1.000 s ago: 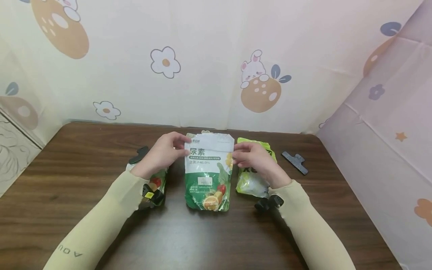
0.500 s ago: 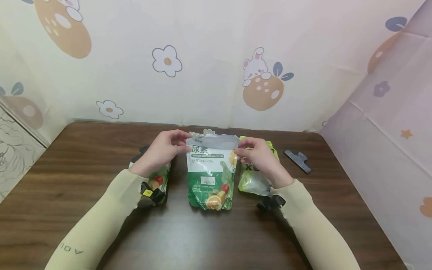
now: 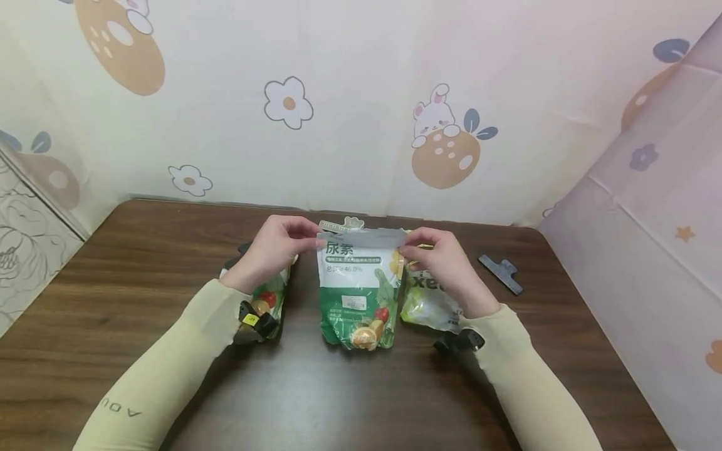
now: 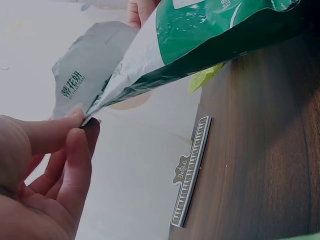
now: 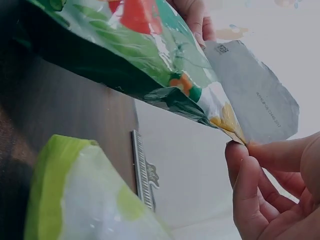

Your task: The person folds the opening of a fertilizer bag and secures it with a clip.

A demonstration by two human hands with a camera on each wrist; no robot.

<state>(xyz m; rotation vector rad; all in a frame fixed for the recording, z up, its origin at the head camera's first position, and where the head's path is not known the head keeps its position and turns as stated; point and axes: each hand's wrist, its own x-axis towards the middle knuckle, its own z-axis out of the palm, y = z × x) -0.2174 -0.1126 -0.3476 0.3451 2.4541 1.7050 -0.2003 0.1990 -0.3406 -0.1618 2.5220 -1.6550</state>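
A green and white pouch (image 3: 359, 300) with fruit and vegetable prints stands upright near the middle of the table. My left hand (image 3: 287, 245) pinches its upper left corner between thumb and fingers. At the upper right corner, my right hand (image 3: 440, 258) holds it in the same kind of pinch. Between the hands the pouch's top flap (image 4: 95, 65) is bent over at a crease, its greyish printed face showing in both wrist views. Behind the pouch lies a ruler-patterned metal clip (image 4: 192, 172), partly hidden in the head view.
A second printed pouch (image 3: 273, 299) lies left, partly behind the left wrist. To the right lies a yellow-green bag (image 3: 427, 300), overlapped by the right hand. A dark clip (image 3: 502, 273) rests farther right on the wooden table (image 3: 338, 401); another dark clip (image 3: 241, 249) is at the left pouch.
The pouch's top flap has bent from nearly flat to a narrow grey band along the top. Both hands keep their pinch on the corners.
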